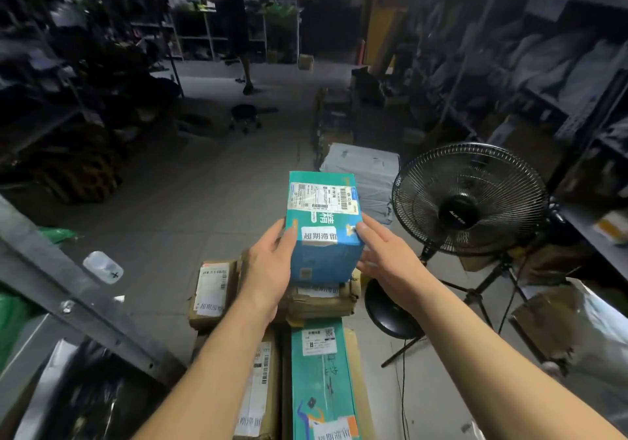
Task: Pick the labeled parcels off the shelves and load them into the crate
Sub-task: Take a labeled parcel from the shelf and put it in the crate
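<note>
The blue box (323, 232) is held above the stacked parcels (319, 300), gripped by the left hand (272, 263); the right hand (387, 256) is flat against its side. Best lowered level, label kept up, both grips kept on.

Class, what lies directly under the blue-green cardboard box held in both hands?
Under the blue-green cardboard box sits a taped brown parcel atop a long teal carton. The box and left hand hide part of the parcel's top.
</note>
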`<state>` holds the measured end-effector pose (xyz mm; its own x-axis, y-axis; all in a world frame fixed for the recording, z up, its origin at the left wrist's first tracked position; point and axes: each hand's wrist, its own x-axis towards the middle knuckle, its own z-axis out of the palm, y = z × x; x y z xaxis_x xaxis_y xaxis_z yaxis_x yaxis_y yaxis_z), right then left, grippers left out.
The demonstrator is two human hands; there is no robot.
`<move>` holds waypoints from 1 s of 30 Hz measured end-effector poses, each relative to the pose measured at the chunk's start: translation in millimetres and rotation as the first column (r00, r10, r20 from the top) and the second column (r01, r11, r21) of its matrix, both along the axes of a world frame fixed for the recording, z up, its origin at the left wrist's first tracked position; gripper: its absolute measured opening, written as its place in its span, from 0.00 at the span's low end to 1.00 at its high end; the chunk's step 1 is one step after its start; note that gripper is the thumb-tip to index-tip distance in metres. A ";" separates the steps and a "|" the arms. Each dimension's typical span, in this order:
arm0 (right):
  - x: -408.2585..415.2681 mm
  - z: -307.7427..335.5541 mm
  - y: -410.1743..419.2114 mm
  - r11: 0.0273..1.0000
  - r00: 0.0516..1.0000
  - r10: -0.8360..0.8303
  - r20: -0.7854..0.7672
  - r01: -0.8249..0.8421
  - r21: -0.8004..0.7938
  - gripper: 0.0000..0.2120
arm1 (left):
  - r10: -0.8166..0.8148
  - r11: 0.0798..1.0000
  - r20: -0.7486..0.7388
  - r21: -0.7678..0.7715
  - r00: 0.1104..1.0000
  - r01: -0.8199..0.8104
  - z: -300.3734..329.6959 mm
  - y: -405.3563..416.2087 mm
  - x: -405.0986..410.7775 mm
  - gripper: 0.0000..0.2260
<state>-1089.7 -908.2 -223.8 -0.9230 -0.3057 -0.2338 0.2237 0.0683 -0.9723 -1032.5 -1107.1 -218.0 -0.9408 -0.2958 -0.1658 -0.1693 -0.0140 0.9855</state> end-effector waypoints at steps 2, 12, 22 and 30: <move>-0.7 -2.8 -4.8 1.000 1.000 0.005 -0.007 -0.005 -0.001 0.19 | 0.001 1.000 0.003 -0.023 1.000 -0.001 -5.8 -2.5 2.8 0.12; 5.8 -6.4 -0.3 0.996 0.995 -0.080 -0.053 0.082 0.025 0.18 | -0.016 0.995 0.028 -0.093 0.999 0.018 -7.9 -1.7 4.6 0.10; 43.1 7.4 0.3 0.771 0.840 0.154 -0.520 0.227 0.595 0.24 | -0.074 0.895 0.039 -0.437 0.996 0.084 -2.1 -16.5 32.1 0.17; 92.4 2.8 0.2 0.390 0.697 0.444 -0.563 0.415 0.822 0.38 | -0.188 0.367 0.109 -0.914 0.976 0.173 -0.4 -23.4 63.1 0.19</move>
